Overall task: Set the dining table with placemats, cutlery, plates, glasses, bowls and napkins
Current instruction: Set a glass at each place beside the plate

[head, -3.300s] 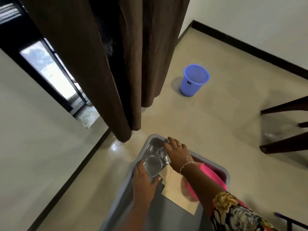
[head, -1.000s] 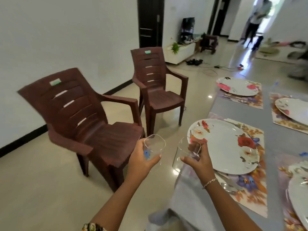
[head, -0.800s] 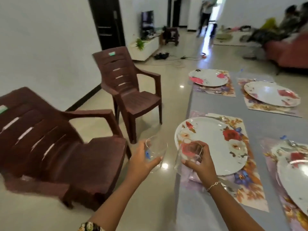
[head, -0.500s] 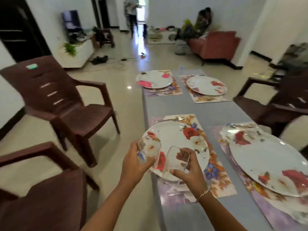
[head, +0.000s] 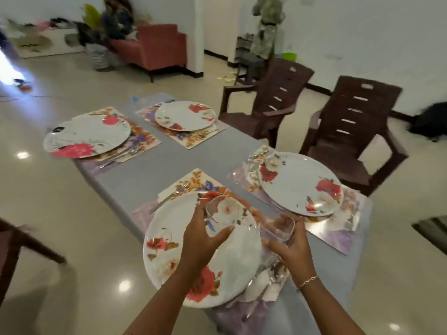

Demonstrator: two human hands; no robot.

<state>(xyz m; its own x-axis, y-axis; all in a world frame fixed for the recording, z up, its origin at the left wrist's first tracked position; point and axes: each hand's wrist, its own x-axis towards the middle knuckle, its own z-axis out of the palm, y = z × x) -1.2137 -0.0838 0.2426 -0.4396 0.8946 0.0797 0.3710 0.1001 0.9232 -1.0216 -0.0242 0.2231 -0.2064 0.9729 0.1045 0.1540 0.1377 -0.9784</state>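
Note:
My left hand grips a clear glass above the nearest floral plate. My right hand holds a second clear glass just right of that plate, over the table's grey cloth. Floral placemats lie under each plate; the near one carries a fork at its far edge. Three more floral plates sit on mats: right, far left and far middle.
Two brown plastic chairs stand along the table's right side. Another chair's edge shows at the left. A red sofa and clutter sit far back. Glossy floor surrounds the table.
I turned from the grey bin on the floor to the table with a glass in each hand. Both glasses have moved over the near place setting, the right one past the plate's right edge.

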